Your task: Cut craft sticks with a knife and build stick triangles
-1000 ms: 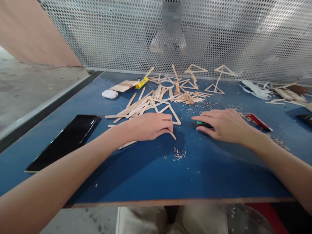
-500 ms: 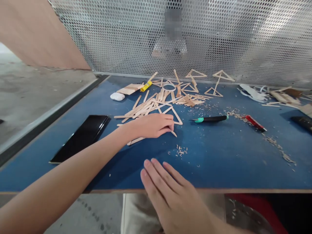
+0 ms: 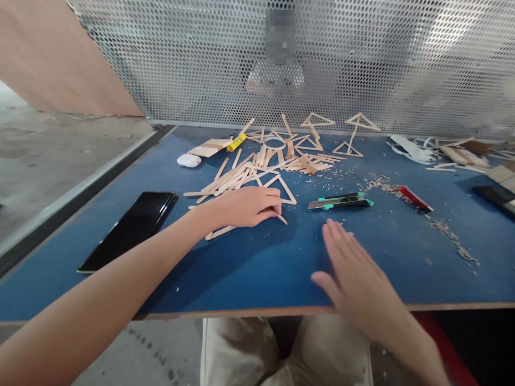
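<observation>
craft stick (image 3: 219, 232) lay pinned flat under your left hand (image 3: 245, 206), fingers curled on it. light, thin, snappable; hold mid-length. your right hand (image 3: 354, 273) hovered open, empty, utility knife (image 3: 340, 201) at its twelve o'clock.

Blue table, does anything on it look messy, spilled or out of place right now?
Yes. Wood shavings lie scattered over the blue table, and the craft sticks sit in a loose, crisscrossed heap beyond the left hand. Nothing looks broken.

Nothing legible shows anywhere — no words, numbers or signs. The yellow glue stick (image 3: 236, 141) carries a label, but it is too small to read.
</observation>
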Motion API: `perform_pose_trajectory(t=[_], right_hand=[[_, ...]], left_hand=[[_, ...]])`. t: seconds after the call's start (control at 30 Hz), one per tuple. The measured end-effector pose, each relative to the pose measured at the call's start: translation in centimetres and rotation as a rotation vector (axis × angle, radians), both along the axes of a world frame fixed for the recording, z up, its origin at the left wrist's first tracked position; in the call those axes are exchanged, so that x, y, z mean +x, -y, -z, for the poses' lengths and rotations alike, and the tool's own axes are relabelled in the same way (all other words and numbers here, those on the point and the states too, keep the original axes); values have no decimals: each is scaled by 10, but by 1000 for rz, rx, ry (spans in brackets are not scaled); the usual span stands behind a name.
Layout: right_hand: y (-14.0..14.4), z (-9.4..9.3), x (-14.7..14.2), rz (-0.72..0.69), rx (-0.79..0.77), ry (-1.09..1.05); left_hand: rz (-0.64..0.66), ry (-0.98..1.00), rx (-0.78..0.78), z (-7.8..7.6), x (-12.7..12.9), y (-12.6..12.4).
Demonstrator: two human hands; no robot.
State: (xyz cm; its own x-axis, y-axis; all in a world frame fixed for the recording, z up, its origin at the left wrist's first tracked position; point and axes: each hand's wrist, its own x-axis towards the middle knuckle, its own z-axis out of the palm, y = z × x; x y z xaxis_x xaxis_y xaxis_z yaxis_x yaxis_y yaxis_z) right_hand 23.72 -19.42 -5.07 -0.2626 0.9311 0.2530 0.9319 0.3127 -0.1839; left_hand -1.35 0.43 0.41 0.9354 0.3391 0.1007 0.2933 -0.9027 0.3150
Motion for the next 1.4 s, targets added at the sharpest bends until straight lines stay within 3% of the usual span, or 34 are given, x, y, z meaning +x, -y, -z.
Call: perform_pose_trajectory(t=[0.17,0.23,0.3,0.37,0.47,0.57,0.63,0.77,0.9,1.07,1.17,1.27,1.4], right_hand=[[6,26,116,338,-76,148],[4,33,143,412,-112,155],[-1,27,150,400,-87,180],[-7,6,138,305,2,233],[-23,-41,100,101,101,240],[-55,-81,62,-47,58,269],[-85,-93,46,-198,-37,352],[-140,-87,46,-332,-35,267],[-162,-69,66,-327,-32,249],[-159,-61,78,-336,-270,156],[-155,-63,71,-415,-327,88],[-143,-66,55,-565,-298,17],[-120,-67,26,-658,-176,147]], left_hand=[[-22,-22,-8,-2,1,1],[-26,-17,-6,-3,1,3],[-24,-17,1,-4,1,4],[-16,-19,14,-5,1,4],[6,-14,33,-5,1,4],[18,-5,32,-5,1,3],[25,-4,31,-6,0,3],[44,-18,45,-8,0,1],[95,20,29,-7,1,-2],[180,69,5,-4,4,-3],[196,65,7,-2,5,-2],[205,56,30,-1,5,-3],[204,62,39,1,5,-4]])
